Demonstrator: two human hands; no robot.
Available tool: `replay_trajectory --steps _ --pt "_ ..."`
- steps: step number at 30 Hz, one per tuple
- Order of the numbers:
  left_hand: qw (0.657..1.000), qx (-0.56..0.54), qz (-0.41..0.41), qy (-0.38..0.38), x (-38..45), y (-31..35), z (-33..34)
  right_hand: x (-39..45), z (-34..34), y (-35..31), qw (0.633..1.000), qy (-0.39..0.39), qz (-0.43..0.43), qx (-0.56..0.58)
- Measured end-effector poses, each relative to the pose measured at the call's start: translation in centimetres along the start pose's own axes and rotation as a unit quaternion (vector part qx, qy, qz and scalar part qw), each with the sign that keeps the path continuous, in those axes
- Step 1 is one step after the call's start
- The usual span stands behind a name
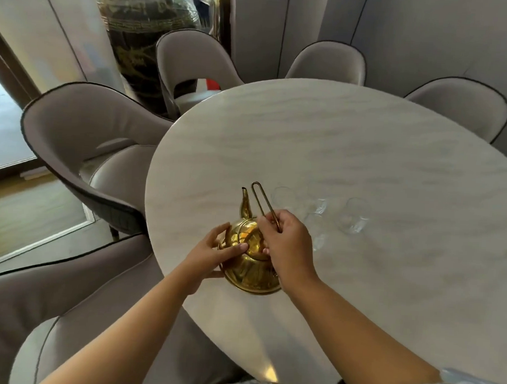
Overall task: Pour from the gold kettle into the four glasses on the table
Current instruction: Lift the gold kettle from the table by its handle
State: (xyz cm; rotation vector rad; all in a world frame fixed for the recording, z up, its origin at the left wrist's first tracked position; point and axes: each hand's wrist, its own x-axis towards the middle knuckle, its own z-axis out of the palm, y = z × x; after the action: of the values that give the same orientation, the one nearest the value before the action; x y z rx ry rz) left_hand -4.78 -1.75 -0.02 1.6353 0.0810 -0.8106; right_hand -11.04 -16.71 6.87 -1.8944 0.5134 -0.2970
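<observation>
The gold kettle (pixel 249 268) stands on the round pale marble table (pixel 365 156), near its left front edge, spout pointing away from me. My left hand (pixel 214 253) rests against the kettle's left side with fingers on the lid. My right hand (pixel 285 240) grips the thin wire handle (pixel 260 201), which leans away over the spout. Several clear glasses sit just right of the kettle: one at the back left (pixel 283 197), one at the right (pixel 353 219), others (pixel 319 208) partly hidden behind my right hand.
Grey upholstered chairs ring the table: one at the left (pixel 81 141), one at the far left (pixel 188 62), two at the back right (pixel 326 63). A large dark ceramic jar (pixel 143 24) stands behind them. A chair seat (pixel 63 314) lies below my arms.
</observation>
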Motion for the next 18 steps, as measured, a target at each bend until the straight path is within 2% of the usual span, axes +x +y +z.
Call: replay_trajectory --steps 11,18 --pt "0.997 0.011 0.024 -0.069 -2.2 0.7 9.9 -3.5 -9.0 1.4 0.982 0.188 0.020 0.019" --pt "0.991 0.026 0.018 -0.133 -1.7 2.4 15.9 -3.6 -14.6 1.8 0.964 0.265 0.034 0.016"
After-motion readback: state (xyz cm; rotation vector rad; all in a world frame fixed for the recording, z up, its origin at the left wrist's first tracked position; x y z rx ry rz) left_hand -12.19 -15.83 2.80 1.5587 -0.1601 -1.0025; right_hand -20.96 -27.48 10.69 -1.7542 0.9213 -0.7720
